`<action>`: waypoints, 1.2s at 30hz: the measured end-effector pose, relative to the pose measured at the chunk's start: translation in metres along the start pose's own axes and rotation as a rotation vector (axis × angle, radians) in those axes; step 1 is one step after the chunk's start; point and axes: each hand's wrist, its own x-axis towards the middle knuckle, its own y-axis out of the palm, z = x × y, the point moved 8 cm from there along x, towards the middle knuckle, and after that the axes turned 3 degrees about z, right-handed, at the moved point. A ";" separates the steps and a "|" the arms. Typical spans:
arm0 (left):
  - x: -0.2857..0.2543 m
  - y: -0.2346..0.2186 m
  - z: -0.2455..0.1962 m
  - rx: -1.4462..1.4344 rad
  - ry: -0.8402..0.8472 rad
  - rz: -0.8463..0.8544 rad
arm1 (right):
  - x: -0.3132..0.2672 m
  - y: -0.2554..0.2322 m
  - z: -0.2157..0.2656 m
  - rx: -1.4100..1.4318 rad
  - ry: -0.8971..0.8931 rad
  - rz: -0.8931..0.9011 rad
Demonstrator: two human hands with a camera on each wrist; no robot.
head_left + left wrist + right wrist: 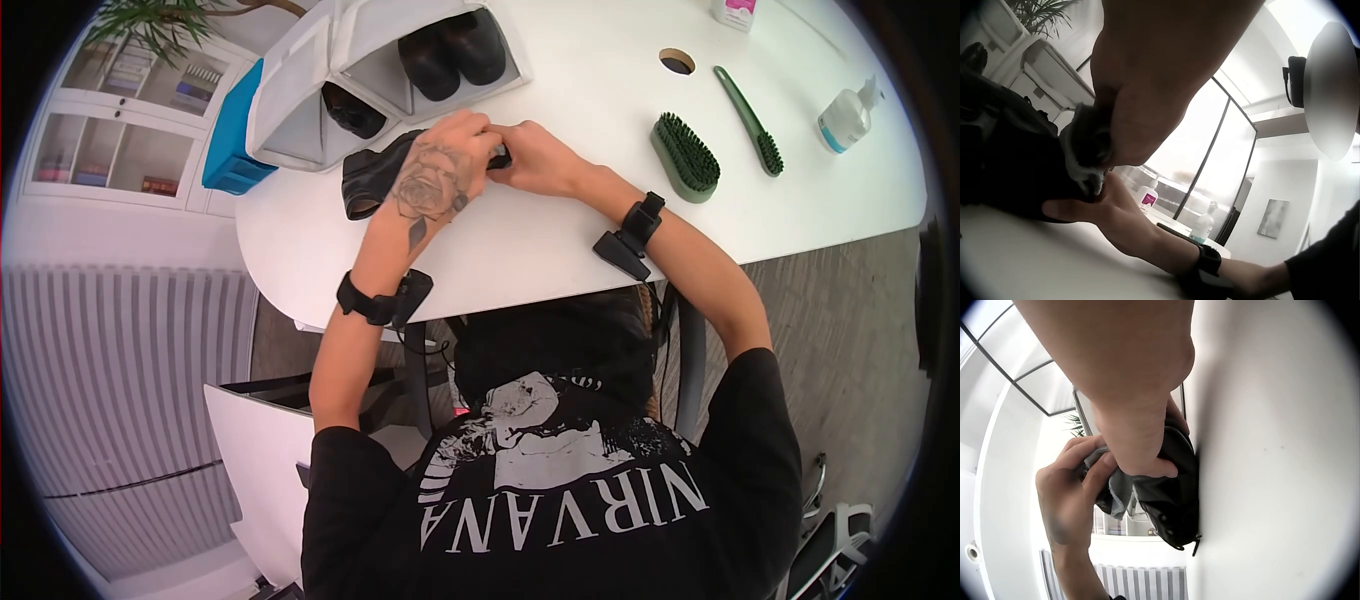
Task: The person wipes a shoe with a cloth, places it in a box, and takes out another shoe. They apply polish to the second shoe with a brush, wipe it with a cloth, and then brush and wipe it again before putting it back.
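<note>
A black leather shoe (370, 180) lies on the white table, partly covered by both hands in the head view. My right hand (540, 158) grips its end nearest that hand; in the right wrist view the thumb lies on the upper of the shoe (1175, 494) and fingers go round the far side. My left hand (435, 170), above the shoe, pinches a folded grey cloth (1117, 490) between thumb and fingers. In the left wrist view the cloth (1074, 147) hangs against the shoe, close to the right hand (1125, 222).
Pale fabric bins (330, 75) with black shoes (455, 55) stand behind the hands, beside a blue box (238, 140). To the right lie a wide green brush (686, 160) and a slim green brush (748, 122), near a clear pump bottle (846, 120) and a cable hole (677, 62).
</note>
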 end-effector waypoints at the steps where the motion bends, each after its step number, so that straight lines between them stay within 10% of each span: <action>1: 0.001 -0.004 0.002 0.013 -0.007 0.013 | 0.000 0.000 0.000 0.010 0.005 0.000; 16: -0.010 -0.006 0.001 0.103 -0.027 -0.136 | 0.000 -0.001 -0.001 0.026 0.016 -0.008; 29: -0.201 -0.013 0.191 -0.100 -0.756 -0.130 | 0.002 0.001 -0.005 0.094 0.019 -0.027; 36: -0.138 -0.017 0.152 -0.122 -0.661 -0.397 | 0.002 -0.001 -0.006 0.114 0.030 -0.030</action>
